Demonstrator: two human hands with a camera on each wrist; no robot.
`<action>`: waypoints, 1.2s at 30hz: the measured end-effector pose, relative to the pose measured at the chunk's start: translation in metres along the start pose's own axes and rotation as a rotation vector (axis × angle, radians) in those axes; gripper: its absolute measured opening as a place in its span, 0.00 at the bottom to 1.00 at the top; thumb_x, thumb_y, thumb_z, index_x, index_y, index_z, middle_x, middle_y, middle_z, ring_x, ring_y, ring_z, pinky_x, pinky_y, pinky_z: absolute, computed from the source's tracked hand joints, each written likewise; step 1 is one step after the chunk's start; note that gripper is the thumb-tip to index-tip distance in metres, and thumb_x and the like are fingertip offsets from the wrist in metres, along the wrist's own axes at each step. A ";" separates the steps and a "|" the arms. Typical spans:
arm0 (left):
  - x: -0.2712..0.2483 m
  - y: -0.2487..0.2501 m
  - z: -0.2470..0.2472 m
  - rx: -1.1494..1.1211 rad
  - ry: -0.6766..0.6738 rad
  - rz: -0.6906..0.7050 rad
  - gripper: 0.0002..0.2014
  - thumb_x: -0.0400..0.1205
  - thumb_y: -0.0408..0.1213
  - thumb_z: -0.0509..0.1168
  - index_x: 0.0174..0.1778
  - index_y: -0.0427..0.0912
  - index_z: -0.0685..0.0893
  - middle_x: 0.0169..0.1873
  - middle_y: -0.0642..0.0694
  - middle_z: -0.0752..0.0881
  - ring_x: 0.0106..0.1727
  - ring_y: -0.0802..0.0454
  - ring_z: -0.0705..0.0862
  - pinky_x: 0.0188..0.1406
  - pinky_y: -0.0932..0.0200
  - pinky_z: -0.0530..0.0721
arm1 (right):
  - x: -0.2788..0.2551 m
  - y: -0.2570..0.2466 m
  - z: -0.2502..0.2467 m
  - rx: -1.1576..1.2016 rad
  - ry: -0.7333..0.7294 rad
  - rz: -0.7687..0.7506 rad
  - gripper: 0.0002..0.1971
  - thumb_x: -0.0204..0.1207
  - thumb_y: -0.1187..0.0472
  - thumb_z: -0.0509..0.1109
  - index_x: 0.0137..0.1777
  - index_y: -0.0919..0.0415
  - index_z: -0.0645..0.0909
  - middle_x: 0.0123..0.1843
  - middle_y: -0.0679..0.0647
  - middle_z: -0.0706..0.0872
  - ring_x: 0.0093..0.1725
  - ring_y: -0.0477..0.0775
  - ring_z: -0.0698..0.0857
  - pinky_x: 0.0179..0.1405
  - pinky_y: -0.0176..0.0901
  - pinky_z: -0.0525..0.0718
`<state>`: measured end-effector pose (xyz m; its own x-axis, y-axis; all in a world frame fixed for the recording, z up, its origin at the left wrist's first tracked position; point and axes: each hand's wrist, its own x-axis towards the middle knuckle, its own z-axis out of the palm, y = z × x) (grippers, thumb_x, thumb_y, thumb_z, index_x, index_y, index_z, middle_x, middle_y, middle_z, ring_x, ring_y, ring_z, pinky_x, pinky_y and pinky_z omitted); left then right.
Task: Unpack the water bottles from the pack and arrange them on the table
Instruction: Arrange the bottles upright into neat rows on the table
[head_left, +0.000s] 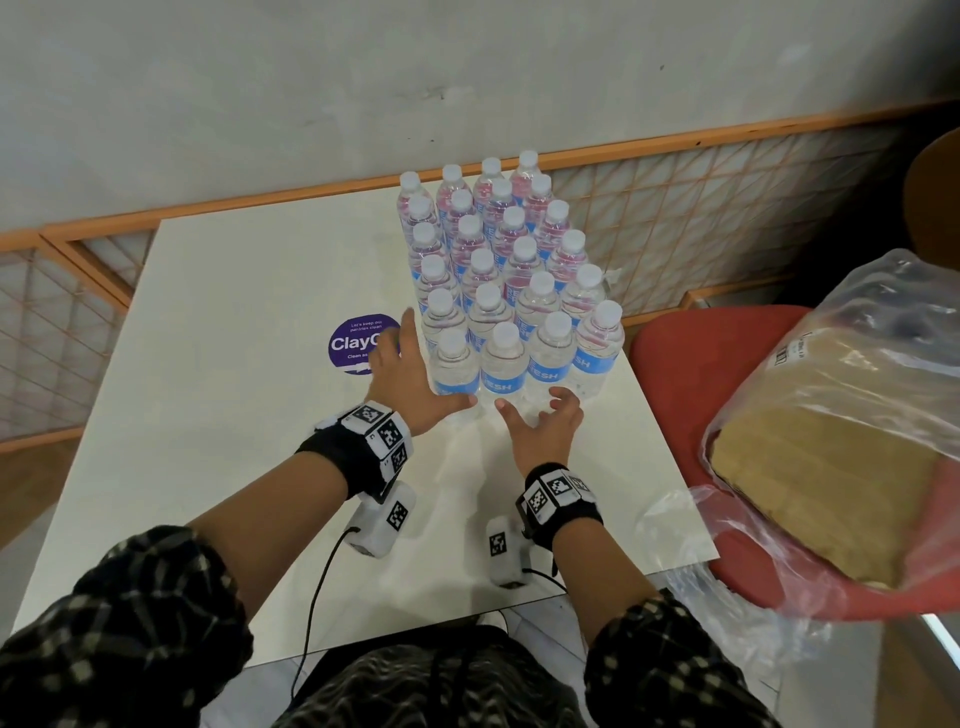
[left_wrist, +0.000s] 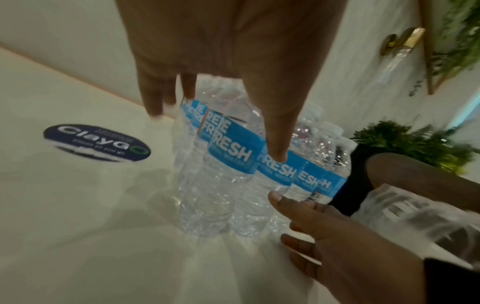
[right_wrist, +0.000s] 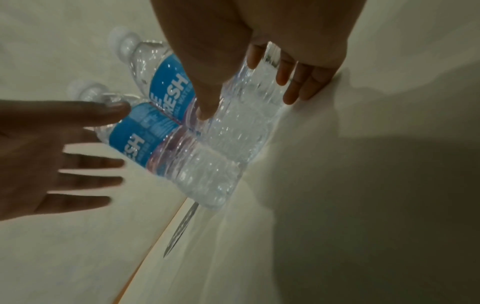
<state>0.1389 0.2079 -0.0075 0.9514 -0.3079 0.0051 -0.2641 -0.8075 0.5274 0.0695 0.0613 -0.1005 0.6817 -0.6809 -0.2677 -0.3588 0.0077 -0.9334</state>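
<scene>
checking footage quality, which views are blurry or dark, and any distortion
Head view: bright and sharp, though the table edges bow from the wide lens. Left wrist view: motion blur smears the sticker and plants; bottles stay readable. Right wrist view: dim and soft, with a heavy shadow at right.
</scene>
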 end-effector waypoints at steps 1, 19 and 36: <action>-0.003 0.003 -0.004 0.049 0.106 0.084 0.60 0.61 0.55 0.80 0.82 0.38 0.51 0.75 0.36 0.63 0.76 0.38 0.62 0.77 0.41 0.63 | 0.001 0.001 -0.004 0.021 0.007 0.000 0.39 0.62 0.52 0.83 0.69 0.54 0.64 0.63 0.49 0.66 0.66 0.57 0.75 0.68 0.56 0.77; 0.024 0.064 0.000 0.367 -0.120 0.346 0.29 0.79 0.48 0.68 0.76 0.55 0.67 0.72 0.52 0.74 0.73 0.47 0.74 0.79 0.34 0.42 | 0.003 -0.005 -0.015 0.053 -0.032 0.032 0.39 0.68 0.52 0.79 0.76 0.52 0.63 0.69 0.55 0.72 0.69 0.56 0.75 0.67 0.47 0.75; 0.041 0.105 -0.006 0.418 -0.206 0.433 0.29 0.82 0.50 0.62 0.79 0.55 0.62 0.75 0.49 0.71 0.76 0.44 0.69 0.78 0.34 0.49 | 0.032 -0.071 -0.079 -0.055 0.157 -0.434 0.28 0.71 0.65 0.74 0.71 0.62 0.71 0.67 0.60 0.75 0.66 0.53 0.75 0.69 0.53 0.74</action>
<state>0.1507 0.1133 0.0533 0.7056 -0.7073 -0.0424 -0.6970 -0.7036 0.1379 0.0660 -0.0189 -0.0241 0.6727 -0.7154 0.1886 -0.0976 -0.3385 -0.9359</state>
